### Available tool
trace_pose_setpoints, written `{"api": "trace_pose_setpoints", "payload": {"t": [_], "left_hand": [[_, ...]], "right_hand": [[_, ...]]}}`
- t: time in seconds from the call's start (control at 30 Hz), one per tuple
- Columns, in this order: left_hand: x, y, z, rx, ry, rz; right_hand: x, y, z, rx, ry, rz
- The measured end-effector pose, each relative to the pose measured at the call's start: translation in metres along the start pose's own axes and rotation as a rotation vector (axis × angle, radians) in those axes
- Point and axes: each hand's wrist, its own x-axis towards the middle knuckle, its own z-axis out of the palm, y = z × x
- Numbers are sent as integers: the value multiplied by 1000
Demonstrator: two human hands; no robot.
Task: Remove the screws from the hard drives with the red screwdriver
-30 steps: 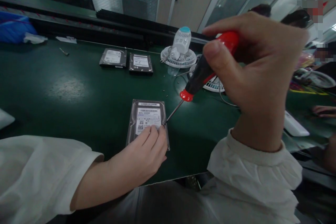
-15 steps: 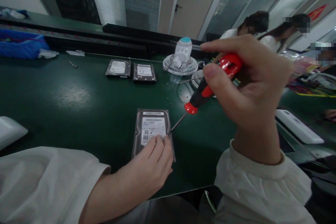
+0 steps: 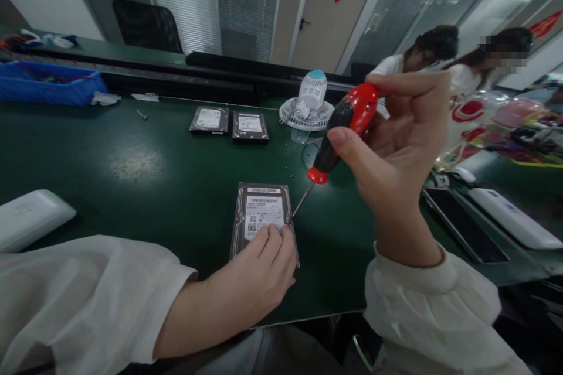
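A hard drive [image 3: 241,228] with a white label lies flat on the green table in front of me. My left hand [image 3: 264,263] rests on its lower right part, fingers bent and pressed together at the drive's right edge. In my right hand [image 3: 391,140] is a red and black screwdriver [image 3: 334,143], gripped by its handle between thumb and fingers. The shaft slants down to the left, and its tip meets the drive's right edge, just beyond my left fingertips. Whether a screw sits under the tip is too small to tell.
Farther back stand two more hard drives, one on the left [image 3: 210,119] and one on the right [image 3: 250,126], beside a white fan [image 3: 312,94]. Tiny screws [image 3: 288,173] lie nearby. A blue bin [image 3: 53,83] is far left; a black phone [image 3: 466,225] lies right. Two people sit beyond.
The view has shifted slightly. My right hand has turned around the screwdriver handle, its fingers now at the handle's top end. My left hand stays on the hard drive.
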Motion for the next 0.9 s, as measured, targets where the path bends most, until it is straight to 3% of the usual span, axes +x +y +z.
{"api": "trace_pose_setpoints", "payload": {"t": [0.2, 0.37, 0.53, 0.7, 0.9], "left_hand": [[0, -1, 0, 2, -6, 15], [0, -1, 0, 11, -19, 10], [0, -1, -1, 29, -31, 10], [1, -1, -3, 39, -53, 20], [1, 0, -2, 33, -43, 6]], "right_hand": [[-10, 3, 5, 218, -60, 109], [-11, -4, 8, 57, -100, 41], [-9, -12, 13, -50, 24, -120], [-11, -15, 11, -24, 47, -142], [-14, 1, 6, 4, 117, -101]]}}
